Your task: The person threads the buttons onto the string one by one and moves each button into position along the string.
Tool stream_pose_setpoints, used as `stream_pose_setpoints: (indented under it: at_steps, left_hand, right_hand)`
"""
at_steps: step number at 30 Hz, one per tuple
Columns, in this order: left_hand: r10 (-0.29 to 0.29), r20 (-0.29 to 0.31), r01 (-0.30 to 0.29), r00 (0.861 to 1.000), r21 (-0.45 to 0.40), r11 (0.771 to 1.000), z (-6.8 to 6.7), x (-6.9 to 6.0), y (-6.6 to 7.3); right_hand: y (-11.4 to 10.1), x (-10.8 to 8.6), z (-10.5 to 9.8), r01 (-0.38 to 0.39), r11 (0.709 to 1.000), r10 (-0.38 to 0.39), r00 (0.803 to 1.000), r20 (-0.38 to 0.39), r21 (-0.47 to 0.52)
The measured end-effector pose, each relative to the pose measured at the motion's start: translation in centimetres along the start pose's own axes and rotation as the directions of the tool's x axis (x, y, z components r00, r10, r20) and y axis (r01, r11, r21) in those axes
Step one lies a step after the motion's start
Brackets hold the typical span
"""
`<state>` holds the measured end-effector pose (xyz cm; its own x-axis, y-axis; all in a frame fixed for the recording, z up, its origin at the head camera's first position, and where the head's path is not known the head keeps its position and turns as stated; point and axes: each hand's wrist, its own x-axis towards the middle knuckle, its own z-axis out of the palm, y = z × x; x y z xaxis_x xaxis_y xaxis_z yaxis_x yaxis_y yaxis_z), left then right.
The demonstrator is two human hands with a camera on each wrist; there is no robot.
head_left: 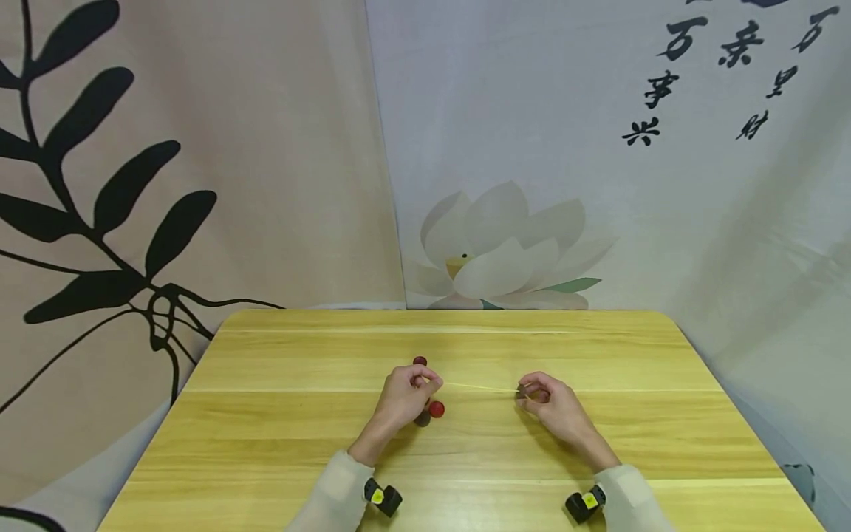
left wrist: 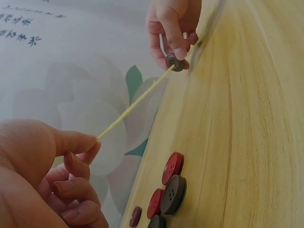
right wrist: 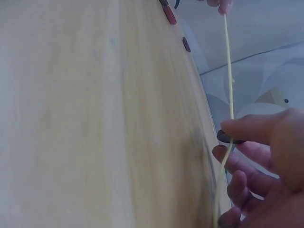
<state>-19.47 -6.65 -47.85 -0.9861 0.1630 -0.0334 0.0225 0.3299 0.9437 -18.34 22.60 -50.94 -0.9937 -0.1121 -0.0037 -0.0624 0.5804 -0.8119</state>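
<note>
Table [head_left: 482, 476], dark button [left wrist: 177, 62], pinched in right hand [head_left: 561, 410]

Your thin, pale yellow cord [left wrist: 135, 103] stretches taut across the lower middle of the head view, almost level, its near end pinched in your left hand [head_left: 407, 390]. It meets the middle of a small, round, dark brown button [left wrist: 171, 61], which your right hand [head_left: 560, 408] pinches at upper centre in the left wrist view. Past the button, your cord bends toward the bottom of the right wrist view.
</note>
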Motion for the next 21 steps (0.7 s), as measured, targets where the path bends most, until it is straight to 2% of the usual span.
stream_pose_setpoints:
  at_steps: [4, 13, 21]
  left_hand:
    - [-0.006, 0.002, 0.006, 1.0, -0.009, 1.0, 0.0, 0.1, 0.0]
    - [-0.009, 0.008, 0.009, 1.0, -0.015, 1.0, -0.1, 0.1, -0.1]
    - [-0.036, 0.003, 0.036, 0.999, 0.002, 0.999, -0.1, 0.0, -0.2]
  right_hand:
    - [0.3, 0.0, -0.4, 0.004, 1.0, -0.004, 1.0, 0.006, -0.02]
    - [0.7, 0.3, -0.8, 0.006, 1.0, -0.006, 1.0, 0.031, 0.0]
    - [1.3, 0.4, -1.1, -0.009, 0.998, 0.004, 0.997, 0.077, 0.063]
